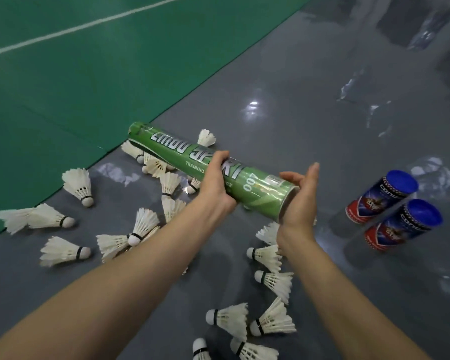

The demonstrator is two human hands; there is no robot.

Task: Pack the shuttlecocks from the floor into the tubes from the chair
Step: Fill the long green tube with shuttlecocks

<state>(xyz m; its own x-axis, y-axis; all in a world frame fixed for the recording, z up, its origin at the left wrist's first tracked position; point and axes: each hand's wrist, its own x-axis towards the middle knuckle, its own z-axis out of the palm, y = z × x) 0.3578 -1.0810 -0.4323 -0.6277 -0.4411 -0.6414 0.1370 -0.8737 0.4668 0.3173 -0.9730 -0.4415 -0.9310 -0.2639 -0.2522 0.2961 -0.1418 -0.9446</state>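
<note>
Underfoot, recorded a glossy grey floor, bordered on the left by a green court mat with white lines. Found white feathered shuttlecocks scattered loose across the floor, most on their sides, several overlapping in small heaps, none seen inside a tube. Found the green tube held off the floor, roughly level, far end toward the mat, near end toward the person and apparently uncapped. Noted the left hand gripping the tube about mid-length, fingers curled over its top. Noted the right hand set against the near mouth, palm to the rim, fingers nearly straight and slack, holding nothing discernible. Could not confirm any contents behind that palm. Logged two blue-capped tubes close together on the floor to the right, apparently upright, apart from the green one.

Judged the step in hand as readying the green tube for loading, packing barely begun. Judged necessary for the next move: freeing the right hand, lifting a nearby shuttlecock by the skirt, feeding it cork-first into the mouth, tube kept steady. Described the tube as long, glossy-wrapped, white-lettered, undented where visible.
</note>
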